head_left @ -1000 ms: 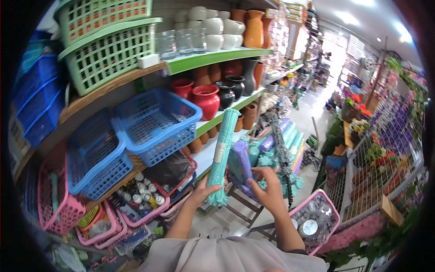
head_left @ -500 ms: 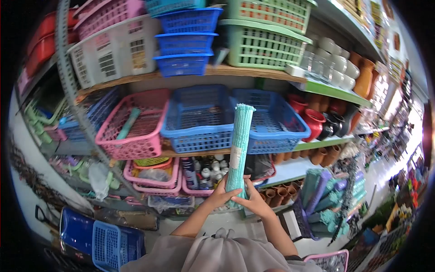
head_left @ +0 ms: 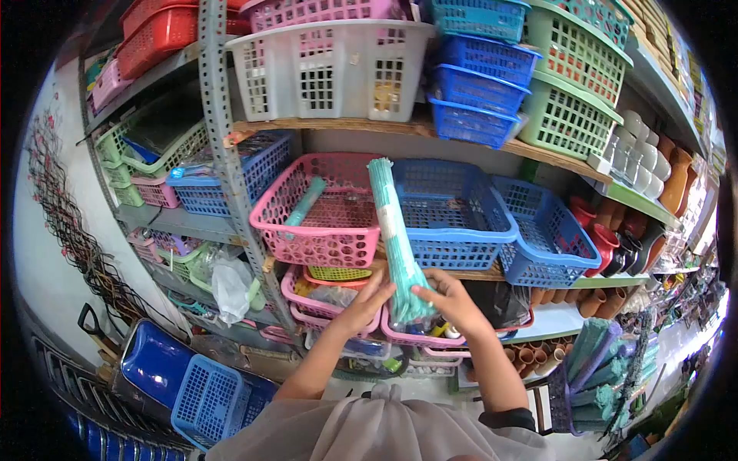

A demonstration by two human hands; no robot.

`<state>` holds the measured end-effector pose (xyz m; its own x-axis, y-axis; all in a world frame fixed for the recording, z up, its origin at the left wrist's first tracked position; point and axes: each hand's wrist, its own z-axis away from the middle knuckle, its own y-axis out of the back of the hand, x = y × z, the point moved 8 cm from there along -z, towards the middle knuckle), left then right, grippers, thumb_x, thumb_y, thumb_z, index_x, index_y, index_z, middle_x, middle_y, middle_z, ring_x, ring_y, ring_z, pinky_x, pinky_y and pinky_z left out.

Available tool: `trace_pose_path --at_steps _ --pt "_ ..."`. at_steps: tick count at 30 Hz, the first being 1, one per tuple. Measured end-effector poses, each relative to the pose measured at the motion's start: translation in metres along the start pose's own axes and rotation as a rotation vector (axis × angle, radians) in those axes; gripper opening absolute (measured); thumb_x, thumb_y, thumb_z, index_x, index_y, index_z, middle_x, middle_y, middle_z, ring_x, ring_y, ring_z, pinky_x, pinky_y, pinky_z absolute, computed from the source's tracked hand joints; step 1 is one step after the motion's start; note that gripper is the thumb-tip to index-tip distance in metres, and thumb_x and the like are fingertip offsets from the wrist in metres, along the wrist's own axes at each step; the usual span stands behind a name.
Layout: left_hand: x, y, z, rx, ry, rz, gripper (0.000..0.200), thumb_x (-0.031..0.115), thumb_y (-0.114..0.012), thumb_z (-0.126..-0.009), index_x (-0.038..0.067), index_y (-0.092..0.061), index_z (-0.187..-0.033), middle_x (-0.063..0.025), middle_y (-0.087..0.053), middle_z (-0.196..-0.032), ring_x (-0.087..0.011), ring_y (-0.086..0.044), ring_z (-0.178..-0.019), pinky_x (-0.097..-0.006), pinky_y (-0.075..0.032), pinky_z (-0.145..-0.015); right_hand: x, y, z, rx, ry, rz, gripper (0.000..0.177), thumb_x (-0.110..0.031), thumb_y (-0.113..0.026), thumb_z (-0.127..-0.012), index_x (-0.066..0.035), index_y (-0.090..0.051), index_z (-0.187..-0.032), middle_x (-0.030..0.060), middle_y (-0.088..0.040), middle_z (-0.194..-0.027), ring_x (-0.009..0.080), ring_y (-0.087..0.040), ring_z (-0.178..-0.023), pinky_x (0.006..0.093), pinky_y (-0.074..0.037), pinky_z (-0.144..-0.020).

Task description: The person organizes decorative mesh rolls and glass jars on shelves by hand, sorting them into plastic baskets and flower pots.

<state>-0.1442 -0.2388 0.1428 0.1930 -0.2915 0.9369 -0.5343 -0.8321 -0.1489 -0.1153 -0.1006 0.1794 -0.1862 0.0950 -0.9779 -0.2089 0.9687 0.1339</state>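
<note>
A long bundle of thin mint-green stems (head_left: 397, 238), wrapped in clear plastic with a pale label, stands tilted in front of the shelf. My left hand (head_left: 364, 306) grips its lower part from the left side. On the other side, my right hand (head_left: 455, 304) holds it with the thumb across the front. Behind the bundle's upper end is a pink basket (head_left: 315, 250), where a similar smaller green bundle (head_left: 306, 201) lies. To the right of that sits a blue basket (head_left: 457, 253).
Another blue basket (head_left: 550, 265) stands farther right, beside red and black vases (head_left: 603, 250). A metal shelf post (head_left: 219, 115) rises on the left. Low at the left are blue plastic baskets (head_left: 204, 399). At the lower right, a dark bin (head_left: 565, 403) holds several green bundles.
My view has turned left, so the shelves sit farther right. The bundle now leans left, its top by the pink basket instead of before the blue ones. Both hands still hold it.
</note>
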Motion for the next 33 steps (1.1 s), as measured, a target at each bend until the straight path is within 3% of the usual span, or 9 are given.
trace_pose_path --at_steps 7,8,9,11,15,23,26,29,33 --pt "0.105 0.136 0.027 0.572 -0.498 -0.461 0.034 0.016 -0.053 -0.092 0.004 -0.052 -0.123 -0.0105 -0.057 -0.12 -0.0202 -0.051 -0.116 -0.0369 -0.04 -0.098 -0.043 -0.02 -0.086 -0.001 -0.035 0.044 0.045 -0.029 -0.065 -0.088 0.004 -0.053 -0.116 0.0115 -0.064 -0.095 0.0176 -0.066 -0.08 0.031 -0.058 -0.063" --pt "0.125 0.148 0.035 0.713 -0.552 -0.865 0.03 0.016 -0.055 -0.089 0.005 -0.057 -0.117 -0.0109 -0.059 -0.117 -0.0256 -0.051 -0.116 -0.0425 -0.035 -0.102 -0.045 -0.025 -0.102 -0.022 -0.071 -0.007 0.047 -0.031 -0.065 -0.088 0.004 -0.053 -0.116 0.0114 -0.064 -0.096 0.0185 -0.066 -0.08 0.0319 -0.059 -0.065" --pt "0.13 0.163 0.035 0.723 -0.552 -0.865 0.03 0.016 -0.055 -0.089 0.005 -0.057 -0.117 -0.0109 -0.059 -0.117 -0.0256 -0.051 -0.116 -0.0425 -0.035 -0.102 -0.048 -0.033 -0.116 -0.045 -0.111 -0.056 0.049 -0.032 -0.064 -0.088 0.005 -0.052 -0.117 0.0114 -0.064 -0.097 0.0194 -0.067 -0.081 0.0328 -0.059 -0.066" --pt "0.131 0.178 0.03 0.794 -0.524 -1.388 0.029 0.016 -0.058 -0.086 0.007 -0.058 -0.114 -0.0107 -0.059 -0.116 -0.0311 -0.048 -0.116 -0.0486 -0.029 -0.105 -0.046 -0.042 -0.152 -0.068 -0.115 -0.061 0.051 -0.035 -0.064 -0.088 0.005 -0.053 -0.117 0.0123 -0.064 -0.102 0.0205 -0.066 -0.083 0.0334 -0.06 -0.068" --pt "0.112 0.199 0.027 0.804 -0.534 -1.391 0.027 0.019 -0.059 -0.085 0.008 -0.059 -0.109 -0.0096 -0.059 -0.11 -0.0306 -0.047 -0.116 -0.0511 -0.027 -0.105 -0.037 -0.065 -0.213 -0.097 -0.264 -0.045 0.058 -0.035 -0.065 -0.088 0.007 -0.05 -0.124 0.0251 -0.047 -0.129 0.0269 -0.062 -0.099 0.0379 -0.06 -0.072" --pt "0.11 0.202 0.028 0.797 -0.516 -1.387 0.024 0.022 -0.06 -0.086 0.007 -0.059 -0.106 -0.0097 -0.058 -0.109 -0.03 -0.047 -0.117 -0.05 -0.028 -0.105 0.027 -0.119 -0.319 -0.212 -0.366 -0.035 0.03 -0.027 -0.053 -0.094 -0.009 -0.061 -0.117 0.0084 -0.063 -0.109 0.0239 -0.063 -0.097 0.0404 -0.061 -0.074" --pt "0.112 0.201 0.029 0.794 -0.508 -1.386 0.025 0.021 -0.059 -0.087 0.006 -0.059 -0.107 -0.0109 -0.057 -0.11 -0.0314 -0.046 -0.117 -0.0502 -0.027 -0.105 0.094 -0.129 -0.373 -0.247 -0.508 0.104 0.042 -0.026 -0.047 -0.096 -0.003 -0.045 -0.132 0.0159 -0.025 -0.15 0.034 -0.05 -0.121 0.0419 -0.063 -0.068" --pt "0.113 0.2 0.029 0.782 -0.5 -1.387 0.025 0.02 -0.059 -0.087 0.006 -0.058 -0.108 -0.0122 -0.056 -0.11 -0.0329 -0.045 -0.117 -0.0501 -0.027 -0.105 0.091 -0.14 -0.351 -0.197 -0.635 0.247 0.046 -0.022 -0.048 -0.096 -0.003 -0.04 -0.137 0.0173 -0.026 -0.149 0.035 -0.05 -0.121 0.044 -0.063 -0.068" --pt "0.111 0.201 0.027 0.77 -0.547 -1.332 0.024 0.018 -0.06 -0.086 0.005 -0.058 -0.106 -0.0128 -0.056 -0.109 -0.0334 -0.045 -0.117 -0.047 -0.031 -0.102 0.098 -0.156 -0.348 -0.425 -0.617 0.382 0.053 -0.02 -0.049 -0.092 0.0 -0.035 -0.139 0.0182 -0.035 -0.145 0.0363 -0.053 -0.116 0.0522 -0.06 -0.073"
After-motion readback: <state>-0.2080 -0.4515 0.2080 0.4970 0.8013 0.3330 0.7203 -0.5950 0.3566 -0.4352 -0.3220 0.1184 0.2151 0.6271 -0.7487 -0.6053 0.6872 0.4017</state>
